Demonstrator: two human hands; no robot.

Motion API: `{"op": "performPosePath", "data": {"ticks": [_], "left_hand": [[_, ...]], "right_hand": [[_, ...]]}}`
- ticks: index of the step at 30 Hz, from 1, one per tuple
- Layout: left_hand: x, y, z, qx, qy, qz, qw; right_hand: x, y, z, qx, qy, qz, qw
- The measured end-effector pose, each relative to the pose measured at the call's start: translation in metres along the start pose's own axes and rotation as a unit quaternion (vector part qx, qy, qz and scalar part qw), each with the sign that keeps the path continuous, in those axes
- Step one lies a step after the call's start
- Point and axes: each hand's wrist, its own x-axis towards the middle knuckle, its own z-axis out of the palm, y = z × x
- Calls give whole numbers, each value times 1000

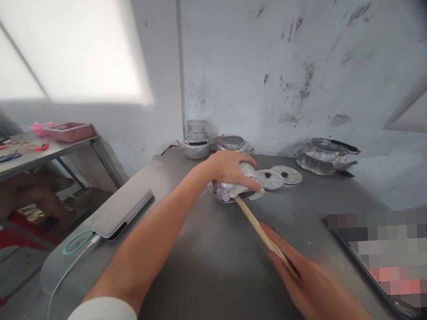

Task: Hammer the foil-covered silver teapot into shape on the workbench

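Observation:
My left hand (231,168) is wrapped over the top of a small, crumpled-looking silvery metal pot (225,190), which lies tilted with its dark opening toward me. Part of the pot is hidden under the fingers. My right hand (305,274) grips a pale wooden stick (250,217), thumb and fingers closed along its near end. The stick's far tip meets the rim of the pot's opening; whether it goes inside I cannot tell. Just right of the pot lie two round metal lids (288,175) with black knobs.
Stacked metal pots (196,149) and another silvery pot (232,142) stand by the wall. A black-handled metal pot (324,159) sits at back right. A power bank (125,212) with cables lies left. A side table holds a pink basket (71,132) and pliers (6,157).

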Motion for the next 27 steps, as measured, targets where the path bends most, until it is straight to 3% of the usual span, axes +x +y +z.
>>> {"op": "performPosePath", "data": {"ticks": [5, 12, 19, 27], "left_hand": [[0, 0, -1, 2, 4, 4, 1000], [2, -2, 1, 9, 4, 10, 1000], [2, -2, 1, 5, 9, 10, 1000], [4, -2, 3, 10, 17, 14, 1000]], "right_hand": [[0, -2, -2, 9, 20, 18, 1000], [2, 2, 0, -11, -22, -2, 1000], [3, 4, 0, -11, 26, -3, 1000], [4, 8, 4, -29, -54, 18, 998]]}}
